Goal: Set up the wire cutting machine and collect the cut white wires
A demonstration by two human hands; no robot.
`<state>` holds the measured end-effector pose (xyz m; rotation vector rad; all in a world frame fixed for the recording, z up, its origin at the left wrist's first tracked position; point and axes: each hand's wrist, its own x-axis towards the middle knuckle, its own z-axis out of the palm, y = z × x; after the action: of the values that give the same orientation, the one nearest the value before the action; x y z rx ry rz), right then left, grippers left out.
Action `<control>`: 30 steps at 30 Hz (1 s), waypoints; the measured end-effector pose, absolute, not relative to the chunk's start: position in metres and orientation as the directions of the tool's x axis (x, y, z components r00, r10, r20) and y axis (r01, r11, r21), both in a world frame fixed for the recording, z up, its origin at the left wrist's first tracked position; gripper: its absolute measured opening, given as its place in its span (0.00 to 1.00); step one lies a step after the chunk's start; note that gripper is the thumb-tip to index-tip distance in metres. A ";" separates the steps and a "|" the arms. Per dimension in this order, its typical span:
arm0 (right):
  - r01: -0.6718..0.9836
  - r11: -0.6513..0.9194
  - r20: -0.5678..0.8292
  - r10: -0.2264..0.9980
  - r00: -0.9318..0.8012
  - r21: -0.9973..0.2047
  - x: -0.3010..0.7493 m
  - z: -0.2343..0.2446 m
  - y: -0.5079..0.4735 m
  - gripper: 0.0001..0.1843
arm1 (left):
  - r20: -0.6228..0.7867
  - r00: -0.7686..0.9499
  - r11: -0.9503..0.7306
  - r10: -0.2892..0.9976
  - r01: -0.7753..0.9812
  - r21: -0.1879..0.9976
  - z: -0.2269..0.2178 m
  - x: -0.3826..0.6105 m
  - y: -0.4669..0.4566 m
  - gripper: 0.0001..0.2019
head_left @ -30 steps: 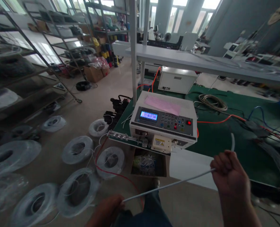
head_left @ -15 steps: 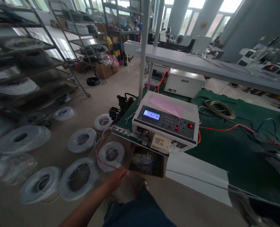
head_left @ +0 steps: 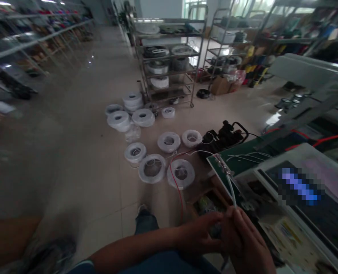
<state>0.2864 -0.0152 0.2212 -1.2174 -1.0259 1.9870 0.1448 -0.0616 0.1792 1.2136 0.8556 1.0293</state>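
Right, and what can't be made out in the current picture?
All in the head view:
White tube: the stretch hidden inside the right hand.
Left hand: whether it grips the tube; the right hand overlaps it.
Display screen: its readings, masked by pixel blocks.
Benchtop machine: its far end, cut off by the right edge.

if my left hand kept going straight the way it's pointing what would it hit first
Most likely your right hand, just ahead of the left hand and holding the white tube; whether they already touch is hard to tell.
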 end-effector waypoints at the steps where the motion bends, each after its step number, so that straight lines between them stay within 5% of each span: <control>1: -0.049 -0.532 -0.459 0.769 -0.445 -0.845 0.262 0.217 -0.014 0.13 | 0.002 0.207 0.045 0.978 -0.219 0.975 0.175 0.124 -0.070 0.29; 5: 0.078 -0.538 -0.482 0.670 -0.565 -0.839 0.174 0.199 -0.010 0.17 | -0.166 -0.344 0.083 0.924 -0.242 0.967 0.159 0.020 -0.117 0.23; 9: 0.308 -0.521 -0.553 0.422 -0.718 -0.796 0.080 0.188 -0.029 0.21 | -0.051 -0.648 0.197 0.760 0.155 0.968 0.178 -0.091 -0.159 0.17; 12: 0.387 -0.448 -0.537 0.275 -0.798 -0.806 0.018 0.192 -0.044 0.23 | 0.202 -0.524 0.206 0.827 0.619 0.758 0.204 -0.161 -0.173 0.19; 15: 0.432 -0.356 -0.510 0.161 -0.845 -0.829 -0.028 0.196 -0.044 0.23 | 0.110 -0.234 0.134 0.966 0.815 0.563 0.217 -0.210 -0.175 0.16; 19: 0.481 -0.152 -0.496 0.084 -0.864 -0.864 -0.076 0.189 -0.028 0.25 | -0.035 -0.145 0.140 0.989 0.821 0.554 0.204 -0.253 -0.175 0.13; 22: 0.484 0.029 -0.480 0.099 -0.872 -0.874 -0.113 0.175 -0.012 0.24 | 0.015 -0.308 0.251 0.951 0.801 0.543 0.185 -0.294 -0.189 0.16; 25: 0.482 0.166 -0.468 0.115 -0.876 -0.861 -0.152 0.158 0.008 0.22 | 0.069 -0.609 0.482 0.790 0.687 0.544 0.168 -0.358 -0.222 0.18; 30: 0.506 0.377 -0.475 0.180 -0.861 -0.776 -0.214 0.123 0.042 0.21 | -0.125 -0.910 0.807 0.396 0.280 0.520 0.139 -0.479 -0.291 0.15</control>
<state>-0.2141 0.0416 0.1231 -0.7381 -2.8530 1.8103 -0.4794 -0.2911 0.1392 0.5248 2.7668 0.7436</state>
